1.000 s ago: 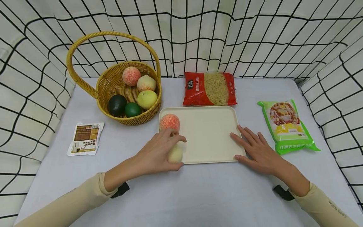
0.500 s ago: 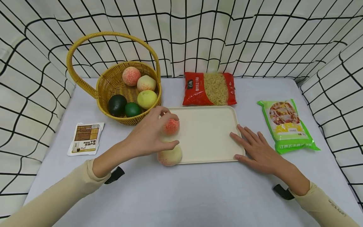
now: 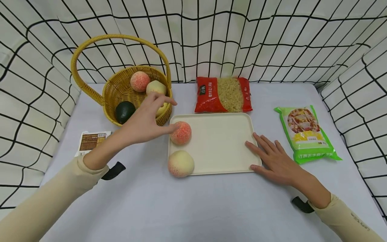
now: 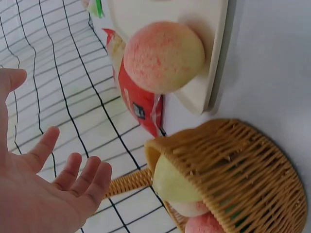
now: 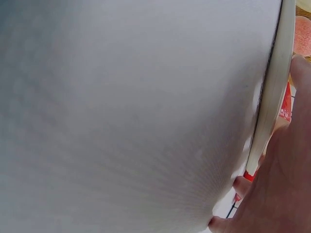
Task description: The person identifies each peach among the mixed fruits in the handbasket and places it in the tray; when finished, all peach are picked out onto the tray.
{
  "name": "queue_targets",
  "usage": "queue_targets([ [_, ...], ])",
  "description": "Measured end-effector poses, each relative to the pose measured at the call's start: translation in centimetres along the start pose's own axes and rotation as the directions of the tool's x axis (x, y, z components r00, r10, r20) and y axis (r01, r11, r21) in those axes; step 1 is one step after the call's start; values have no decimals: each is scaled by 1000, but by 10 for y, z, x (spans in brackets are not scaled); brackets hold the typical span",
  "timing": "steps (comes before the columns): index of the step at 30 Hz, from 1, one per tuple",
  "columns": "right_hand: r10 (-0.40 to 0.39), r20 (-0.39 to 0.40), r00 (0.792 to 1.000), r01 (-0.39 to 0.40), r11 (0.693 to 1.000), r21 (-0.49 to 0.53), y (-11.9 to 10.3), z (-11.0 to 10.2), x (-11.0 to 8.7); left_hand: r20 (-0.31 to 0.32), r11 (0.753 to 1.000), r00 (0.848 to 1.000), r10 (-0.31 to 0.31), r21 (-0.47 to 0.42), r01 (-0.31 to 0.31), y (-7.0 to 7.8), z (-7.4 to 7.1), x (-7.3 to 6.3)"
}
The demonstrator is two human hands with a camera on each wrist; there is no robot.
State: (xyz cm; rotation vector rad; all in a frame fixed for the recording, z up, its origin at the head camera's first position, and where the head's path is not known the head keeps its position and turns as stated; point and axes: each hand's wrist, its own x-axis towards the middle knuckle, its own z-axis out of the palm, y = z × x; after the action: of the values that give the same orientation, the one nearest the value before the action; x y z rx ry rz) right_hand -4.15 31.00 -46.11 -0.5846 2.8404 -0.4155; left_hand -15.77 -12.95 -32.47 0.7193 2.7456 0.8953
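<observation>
Hands (image 3: 146,117) over white tabletop (image 3: 211,208) — black-gridded walls (image 3: 205,33) around.

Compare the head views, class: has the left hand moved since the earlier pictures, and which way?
Yes: the left hand has moved up and leftward in view, from the tray toward the unmoved basket.

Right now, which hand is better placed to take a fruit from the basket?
Left, I'd say. The left hand is right at the basket and holds nothing; the right hand touches the tray at the end away from the basket.
</observation>
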Motion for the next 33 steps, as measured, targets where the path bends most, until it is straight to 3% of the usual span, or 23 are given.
queue_targets([
  [8, 5, -3, 1000, -5, 1000, -8, 1, 1, -1, 0, 988, 992, -126, -86, 126, -15, -27, 22],
  [15, 7, -3, 1000, -7, 1000, -17, 0, 1, 0, -24, 976, 983, -182, -124, 178, -37, -42, 42],
  [24, 10, -13, 1000, -10, 1000, -17, 1, 1, -1, 26, 950, 960, -278, -137, 279, -62, -58, 68],
  [28, 5, -25, 1000, -6, 1000, -16, 1, 2, -1, 62, 926, 940, -334, -163, 340, -73, -64, 79],
  [33, 8, -12, 1000, -9, 1000, -17, 2, 1, 0, 105, 882, 898, -427, -171, 440, -85, -72, 93],
])
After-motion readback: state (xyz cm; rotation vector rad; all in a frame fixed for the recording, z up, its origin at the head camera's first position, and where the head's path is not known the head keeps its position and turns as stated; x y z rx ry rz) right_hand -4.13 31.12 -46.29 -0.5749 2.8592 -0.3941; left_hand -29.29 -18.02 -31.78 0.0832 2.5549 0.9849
